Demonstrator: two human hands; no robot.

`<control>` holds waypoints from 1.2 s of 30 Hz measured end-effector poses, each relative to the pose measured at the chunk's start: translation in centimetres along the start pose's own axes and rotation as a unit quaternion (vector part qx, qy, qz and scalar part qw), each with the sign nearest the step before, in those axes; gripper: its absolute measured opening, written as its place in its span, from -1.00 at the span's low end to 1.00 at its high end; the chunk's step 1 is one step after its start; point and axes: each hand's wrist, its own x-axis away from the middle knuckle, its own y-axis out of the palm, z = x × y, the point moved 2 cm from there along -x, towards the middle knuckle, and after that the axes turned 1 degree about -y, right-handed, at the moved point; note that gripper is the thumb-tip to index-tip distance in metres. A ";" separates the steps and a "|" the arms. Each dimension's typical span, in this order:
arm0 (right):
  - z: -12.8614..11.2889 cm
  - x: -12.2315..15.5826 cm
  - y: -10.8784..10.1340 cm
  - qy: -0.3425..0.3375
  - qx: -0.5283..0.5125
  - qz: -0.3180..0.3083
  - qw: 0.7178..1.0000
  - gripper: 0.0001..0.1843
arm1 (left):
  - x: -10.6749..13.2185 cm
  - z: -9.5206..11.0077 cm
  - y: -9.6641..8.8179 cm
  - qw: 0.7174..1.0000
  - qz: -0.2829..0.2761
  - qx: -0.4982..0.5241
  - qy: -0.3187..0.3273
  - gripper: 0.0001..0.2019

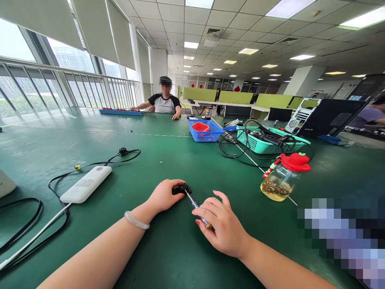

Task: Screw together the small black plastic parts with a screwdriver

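Note:
My left hand (169, 194) pinches a small black part (187, 188) against the green table (150, 241); the fingers cover much of it, and its exact kind is unclear. A screwdriver (197, 209) with a thin metal shaft and a clear handle lies slanted in my right hand (221, 224). Its tip meets the black part. Thumb and fingers of the right hand close around the handle, while one finger stands raised. A pale bangle (137, 220) circles my left wrist.
Left lie a white power bank (87, 184) and black cables (60, 180). Ahead are a blue basket (207, 136) and a teal basket (258, 146) of cables. A glass jar (278, 186) with liquid stands right. A person (165, 102) sits across; a blurred patch covers the lower right.

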 end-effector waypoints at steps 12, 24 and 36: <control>-0.1 0.0 0.1 -0.001 0.000 0.000 1.000 -0.83 | 0.1 0.2 -0.2 0.999 -0.008 -0.046 0.008 -0.50; 0.3 -0.2 0.2 0.012 0.003 0.032 0.999 -0.82 | 0.2 0.0 0.0 1.000 0.015 -0.023 0.015 -0.61; -0.1 -0.1 0.0 -0.033 -0.027 0.040 0.998 -0.87 | 0.3 0.2 0.1 0.997 -0.006 -0.031 0.069 -0.56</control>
